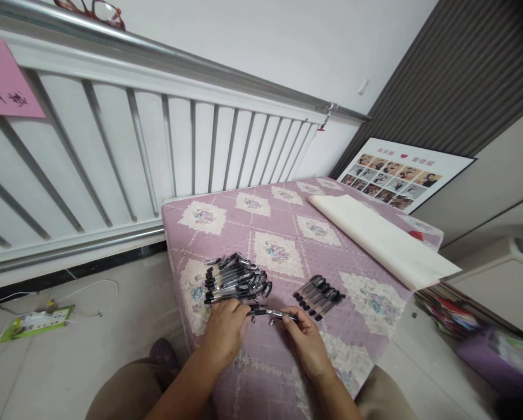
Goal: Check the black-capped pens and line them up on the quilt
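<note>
Low over the near side of the cloth, my left hand (227, 329) pinches a dark pen (258, 311). My right hand (306, 338) grips a black and silver pen piece (277, 315) with its fingertips. The two pieces point at each other; whether they join as one pen I cannot tell. Just beyond my left hand lies a heap of black pens (229, 280), their clear barrels side by side and loose dark caps or clips on top. A smaller row of pens (319, 296) rests slanted beyond my right hand.
A purple floral cloth (237, 233) covers the table. A cream paper roll (375, 239) lies along its right side, before a photo board (401, 169). A white radiator (200, 140) stands behind. On the floor at left is a power strip (45, 322).
</note>
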`<state>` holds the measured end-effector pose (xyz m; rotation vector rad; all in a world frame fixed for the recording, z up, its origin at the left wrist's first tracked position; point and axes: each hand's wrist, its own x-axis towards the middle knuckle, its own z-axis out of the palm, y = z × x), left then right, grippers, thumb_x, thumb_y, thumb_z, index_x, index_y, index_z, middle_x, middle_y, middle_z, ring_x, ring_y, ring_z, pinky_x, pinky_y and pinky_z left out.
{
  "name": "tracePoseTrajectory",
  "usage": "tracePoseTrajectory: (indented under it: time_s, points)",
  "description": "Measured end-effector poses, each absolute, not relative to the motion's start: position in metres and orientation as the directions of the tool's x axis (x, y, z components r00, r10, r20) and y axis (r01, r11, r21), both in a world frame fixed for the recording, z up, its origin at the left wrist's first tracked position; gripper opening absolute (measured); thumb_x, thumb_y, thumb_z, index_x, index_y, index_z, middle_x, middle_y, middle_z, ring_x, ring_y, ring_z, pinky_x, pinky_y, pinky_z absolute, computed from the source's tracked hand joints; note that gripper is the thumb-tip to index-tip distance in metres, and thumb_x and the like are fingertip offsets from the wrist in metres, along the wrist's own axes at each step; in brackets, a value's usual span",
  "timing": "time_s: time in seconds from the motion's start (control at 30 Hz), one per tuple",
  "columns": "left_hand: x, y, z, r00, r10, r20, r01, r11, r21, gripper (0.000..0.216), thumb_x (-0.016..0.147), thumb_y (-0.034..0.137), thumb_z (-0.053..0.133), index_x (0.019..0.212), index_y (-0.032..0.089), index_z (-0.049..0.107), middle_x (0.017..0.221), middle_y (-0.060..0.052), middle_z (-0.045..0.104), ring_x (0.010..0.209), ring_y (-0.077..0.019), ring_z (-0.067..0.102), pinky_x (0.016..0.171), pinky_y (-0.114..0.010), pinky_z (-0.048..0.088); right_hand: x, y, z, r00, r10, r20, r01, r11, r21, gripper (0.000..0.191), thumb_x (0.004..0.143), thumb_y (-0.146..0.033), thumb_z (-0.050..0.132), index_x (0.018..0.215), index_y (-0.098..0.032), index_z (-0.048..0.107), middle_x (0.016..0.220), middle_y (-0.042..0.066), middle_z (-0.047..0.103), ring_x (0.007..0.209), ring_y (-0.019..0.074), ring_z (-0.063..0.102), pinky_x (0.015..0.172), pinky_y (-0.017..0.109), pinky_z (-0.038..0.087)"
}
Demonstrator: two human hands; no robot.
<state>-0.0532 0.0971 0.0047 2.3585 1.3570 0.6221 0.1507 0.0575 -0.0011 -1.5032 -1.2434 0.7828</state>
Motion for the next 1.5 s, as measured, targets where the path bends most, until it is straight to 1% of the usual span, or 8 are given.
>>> tracePoseTrajectory:
  time_s: [0.13, 0.3, 0.43, 0.7, 1.0, 1.27, 1.37, 1.5]
  points:
    - [-0.052, 0.096, 0.006, 0.484, 0.854, 0.191, 0.705, -0.511, 0.492, 0.018, 0.089, 0.024, 0.050, 0.102, 0.027, 0.063, 0.095, -0.002, 0.061, 0.092, -0.0200, 0.055, 0.082, -0.033, 0.040, 0.149, 0.057, 0.005, 0.168, 0.986, -0.005, 0.262, -0.049, -0.964, 0.026, 0.079, -0.045, 0.059, 0.086, -0.019, 0.064, 0.078, 0.002, 0.066, 0.072, 0.0169, 0.058, 0.065, 0.025, 0.046]
    - [-0.047, 0.092, 0.009, 0.542, 0.825, 0.161, 0.702, -0.550, 0.452, 0.018, 0.091, 0.023, 0.048, 0.098, 0.026, 0.064, 0.093, -0.002, 0.062, 0.092, -0.0203, 0.055, 0.083, -0.033, 0.040, 0.147, 0.056, 0.009, 0.089, 0.996, -0.012, 0.312, -0.039, -0.949, 0.024, 0.077, -0.043, 0.062, 0.086, -0.020, 0.065, 0.078, 0.001, 0.066, 0.074, 0.0178, 0.059, 0.069, 0.027, 0.047]
    - [-0.041, 0.087, 0.006, 0.559, 0.819, 0.129, 0.720, -0.557, 0.414, 0.016, 0.091, 0.024, 0.048, 0.095, 0.025, 0.064, 0.091, -0.002, 0.062, 0.089, -0.0203, 0.056, 0.081, -0.033, 0.040, 0.147, 0.054, 0.007, 0.007, 1.000, -0.017, 0.330, -0.018, -0.944, 0.022, 0.079, -0.041, 0.060, 0.088, -0.021, 0.065, 0.082, 0.002, 0.067, 0.078, 0.0189, 0.060, 0.073, 0.029, 0.047]
    - [-0.036, 0.083, 0.002, 0.547, 0.829, 0.116, 0.744, -0.545, 0.388, 0.016, 0.091, 0.021, 0.047, 0.096, 0.025, 0.062, 0.090, -0.002, 0.060, 0.086, -0.0199, 0.056, 0.075, -0.031, 0.042, 0.147, 0.052, 0.015, -0.050, 0.997, -0.059, 0.363, -0.037, -0.931, 0.023, 0.084, -0.041, 0.054, 0.087, -0.020, 0.063, 0.080, 0.001, 0.062, 0.077, 0.0173, 0.056, 0.072, 0.027, 0.045]
    - [-0.032, 0.077, -0.003, 0.561, 0.804, 0.196, 0.763, -0.594, 0.254, 0.015, 0.092, 0.021, 0.045, 0.092, 0.024, 0.060, 0.085, -0.001, 0.059, 0.075, -0.0186, 0.057, 0.066, -0.031, 0.043, 0.152, 0.054, 0.019, -0.123, 0.986, -0.108, 0.379, -0.054, -0.924, 0.024, 0.085, -0.042, 0.052, 0.086, -0.020, 0.060, 0.078, -0.001, 0.058, 0.076, 0.0154, 0.052, 0.072, 0.026, 0.042]
    - [-0.027, 0.074, -0.011, 0.536, 0.798, 0.276, 0.774, -0.595, 0.217, 0.013, 0.089, 0.019, 0.050, 0.094, 0.024, 0.061, 0.079, 0.000, 0.060, 0.068, -0.0164, 0.058, 0.061, -0.027, 0.044, 0.151, 0.051, 0.018, -0.082, 0.990, -0.113, 0.309, -0.082, -0.947, 0.024, 0.084, -0.043, 0.054, 0.086, -0.020, 0.059, 0.078, -0.002, 0.056, 0.075, 0.0147, 0.050, 0.071, 0.025, 0.040]
    - [-0.026, 0.070, -0.011, 0.540, 0.775, 0.328, 0.741, -0.623, 0.252, 0.015, 0.088, 0.022, 0.054, 0.101, 0.025, 0.060, 0.082, 0.000, 0.062, 0.068, -0.0160, 0.059, 0.060, -0.026, 0.045, 0.150, 0.047, 0.011, 0.032, 0.994, -0.102, 0.188, -0.106, -0.976, 0.025, 0.079, -0.045, 0.060, 0.087, -0.021, 0.059, 0.077, -0.002, 0.056, 0.073, 0.0145, 0.051, 0.070, 0.024, 0.041]
    - [-0.028, 0.063, -0.005, 0.587, 0.690, 0.422, 0.612, -0.720, 0.326, 0.020, 0.089, 0.029, 0.052, 0.107, 0.025, 0.058, 0.085, -0.001, 0.064, 0.073, -0.0181, 0.060, 0.067, -0.029, 0.047, 0.152, 0.037, 0.002, 0.221, 0.969, -0.114, -0.026, -0.111, -0.994, 0.032, 0.072, -0.046, 0.069, 0.093, -0.024, 0.058, 0.073, -0.004, 0.054, 0.066, 0.0123, 0.050, 0.065, 0.023, 0.041]
